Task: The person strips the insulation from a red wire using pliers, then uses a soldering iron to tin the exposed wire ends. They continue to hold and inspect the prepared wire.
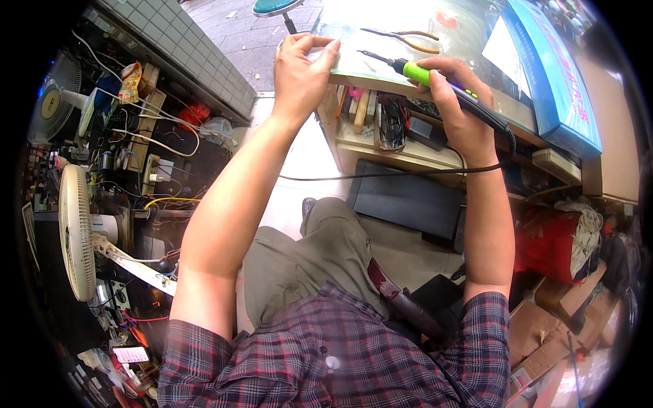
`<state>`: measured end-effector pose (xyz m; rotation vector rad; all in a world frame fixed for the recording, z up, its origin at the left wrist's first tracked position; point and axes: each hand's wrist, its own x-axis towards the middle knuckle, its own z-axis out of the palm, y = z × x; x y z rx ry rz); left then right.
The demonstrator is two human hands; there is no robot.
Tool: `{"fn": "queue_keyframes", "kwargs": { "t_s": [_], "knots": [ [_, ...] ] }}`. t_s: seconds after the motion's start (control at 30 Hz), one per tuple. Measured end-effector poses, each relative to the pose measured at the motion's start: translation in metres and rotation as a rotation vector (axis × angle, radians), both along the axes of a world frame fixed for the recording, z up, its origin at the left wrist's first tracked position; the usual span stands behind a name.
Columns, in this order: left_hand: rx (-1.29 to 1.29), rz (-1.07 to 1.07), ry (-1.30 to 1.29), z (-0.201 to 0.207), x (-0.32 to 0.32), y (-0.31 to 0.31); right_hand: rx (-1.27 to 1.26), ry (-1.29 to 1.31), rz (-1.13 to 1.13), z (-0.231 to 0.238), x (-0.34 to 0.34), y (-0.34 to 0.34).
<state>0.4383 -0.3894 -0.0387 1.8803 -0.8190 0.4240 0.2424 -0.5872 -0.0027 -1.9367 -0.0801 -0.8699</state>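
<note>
My right hand [461, 102] is wrapped round a soldering iron [416, 73] with a bright green grip and a black cable. Its dark tip points left, toward my left hand [303, 73], and stays a short way apart from it. The left thumb and fingers are pinched together at the near left corner of the glass-topped table [469, 51]. What they hold, if anything, is too small to tell. Beyond the iron lie pliers [394, 34] with yellowish-orange handles, their jaws toward the left.
A blue box [554, 75] lies on the table's right side. An open shelf [367, 139] below holds tools and a small bin [392, 122]. The iron's cable [381, 175] crosses above a dark case [408, 200]. Fans [76, 231] and tangled wires crowd the left; a green stool [275, 7] stands beyond.
</note>
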Motion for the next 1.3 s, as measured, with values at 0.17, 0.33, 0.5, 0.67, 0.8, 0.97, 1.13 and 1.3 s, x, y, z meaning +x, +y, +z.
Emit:
{"fn": "queue_keyframes", "kwargs": {
  "t_s": [0.17,0.33,0.5,0.67,0.8,0.97,1.13,1.3],
  "knots": [
    [0.112,0.026,-0.048,0.008,0.001,-0.001,0.009,0.006,0.003,0.000,0.000,-0.001],
    [0.121,0.029,-0.119,0.009,-0.001,0.000,0.030,-0.004,0.011,-0.002,0.001,-0.002],
    [0.243,-0.102,-0.318,0.017,0.007,0.010,0.155,0.019,0.037,0.000,-0.002,-0.001],
    [0.332,-0.132,-0.254,0.020,0.013,0.005,0.286,-0.027,0.108,0.001,-0.001,-0.003],
    [0.356,-0.136,-0.254,0.021,0.016,0.000,0.337,-0.041,0.143,-0.002,0.002,-0.011],
    [0.349,-0.169,-0.279,0.027,0.017,-0.004,0.387,-0.039,0.153,-0.001,0.002,-0.012],
    [0.309,-0.173,-0.234,0.024,0.017,-0.007,0.388,-0.022,0.143,0.000,0.003,-0.011],
    [0.303,-0.179,-0.232,0.024,0.015,-0.009,0.373,-0.016,0.141,0.000,0.004,-0.011]
  ]
}}
